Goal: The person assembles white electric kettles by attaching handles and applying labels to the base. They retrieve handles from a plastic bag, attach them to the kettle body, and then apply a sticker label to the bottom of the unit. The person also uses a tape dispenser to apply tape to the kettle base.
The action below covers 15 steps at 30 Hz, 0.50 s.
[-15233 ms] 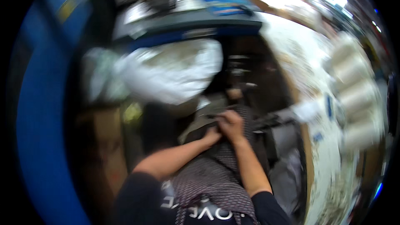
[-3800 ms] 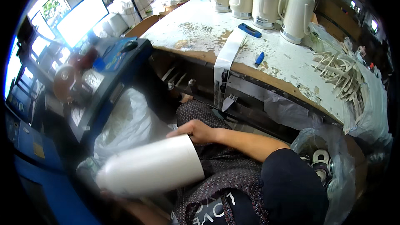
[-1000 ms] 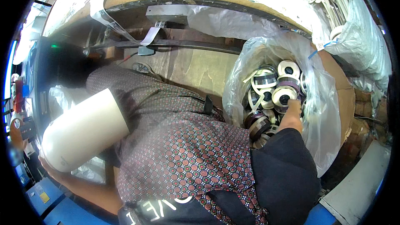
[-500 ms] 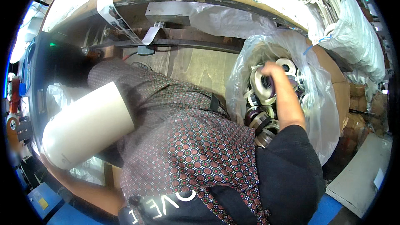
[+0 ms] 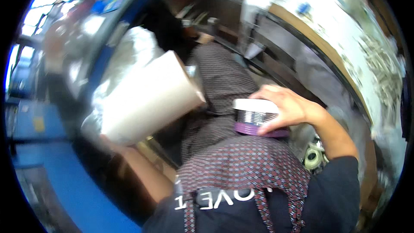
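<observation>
A large off-white cylinder [image 5: 146, 103], shaped like a housing, lies tilted across the left of the view. My left hand [image 5: 115, 145] supports it at its lower left end; most of the fingers are hidden behind it. In front of my apron, my right hand [image 5: 291, 105] is closed around a short round part [image 5: 256, 116] with a white top, a shiny ribbed middle and a purple base. The two pieces are apart, with the cylinder's right end toward the round part.
Right of my lap, a plastic-lined container holds more round parts [image 5: 315, 157]. A workbench [image 5: 319, 21] runs along the far right, with many pale pieces [image 5: 375, 60] on it. Clear plastic bags [image 5: 129, 56] and a blue surface [image 5: 64, 181] are at the left.
My right hand has come out of the lined container with a round part and moved in front of my lap. The view has turned left; the cylinder stays in my left hand.
</observation>
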Available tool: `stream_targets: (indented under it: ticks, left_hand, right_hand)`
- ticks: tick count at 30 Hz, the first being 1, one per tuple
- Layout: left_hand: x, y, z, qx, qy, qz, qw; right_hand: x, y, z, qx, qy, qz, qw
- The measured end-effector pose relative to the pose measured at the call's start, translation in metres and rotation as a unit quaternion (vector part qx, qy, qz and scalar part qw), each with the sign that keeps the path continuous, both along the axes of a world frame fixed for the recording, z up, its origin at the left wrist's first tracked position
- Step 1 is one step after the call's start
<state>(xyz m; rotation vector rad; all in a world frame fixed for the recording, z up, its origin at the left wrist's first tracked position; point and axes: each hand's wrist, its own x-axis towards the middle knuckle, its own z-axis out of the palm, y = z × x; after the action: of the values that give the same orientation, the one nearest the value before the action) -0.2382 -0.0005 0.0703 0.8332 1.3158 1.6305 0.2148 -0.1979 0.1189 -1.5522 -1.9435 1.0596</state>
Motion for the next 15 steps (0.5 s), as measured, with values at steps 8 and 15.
stream_targets:
  ticks: [8, 15]
  left_hand:
    - [0.018, -0.050, -0.058, 0.041, -0.207, -0.025, 0.977]
    - [0.021, -0.044, -0.094, 0.026, -0.284, -0.069, 0.956]
  right_hand:
    - [0.062, 0.106, -0.015, -0.166, 0.392, -0.212, 0.880]
    - [-0.046, 0.135, -0.018, 0.482, 0.067, -0.100, 0.868]
